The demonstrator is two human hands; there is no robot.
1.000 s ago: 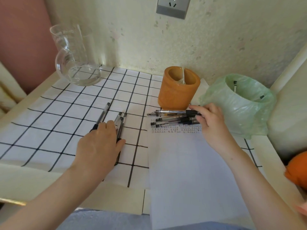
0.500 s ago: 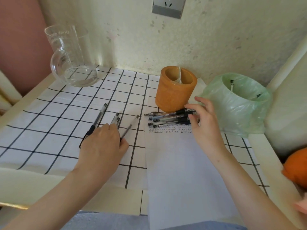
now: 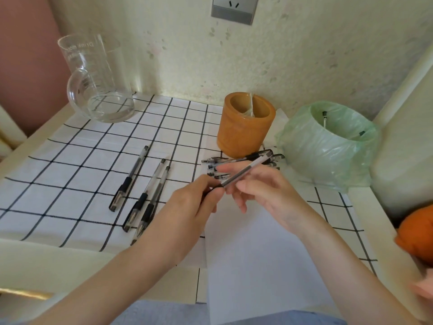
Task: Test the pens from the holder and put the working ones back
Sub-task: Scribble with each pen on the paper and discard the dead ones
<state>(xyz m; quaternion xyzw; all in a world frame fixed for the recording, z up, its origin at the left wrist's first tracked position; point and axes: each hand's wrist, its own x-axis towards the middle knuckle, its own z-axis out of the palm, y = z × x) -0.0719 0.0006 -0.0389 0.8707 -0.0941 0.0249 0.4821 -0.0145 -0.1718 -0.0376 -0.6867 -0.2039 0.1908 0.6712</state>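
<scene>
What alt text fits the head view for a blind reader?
Both hands hold one pen over the white paper: the left hand pinches its dark end, the right hand grips the barrel. On the checked cloth to the left lie three pens, and a pile of pens sits before the orange holder.

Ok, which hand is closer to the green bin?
Right. The right hand holds a pen just left of the bin and nearer the person. The left hand pinches the pen's lower end, farther left.
</scene>
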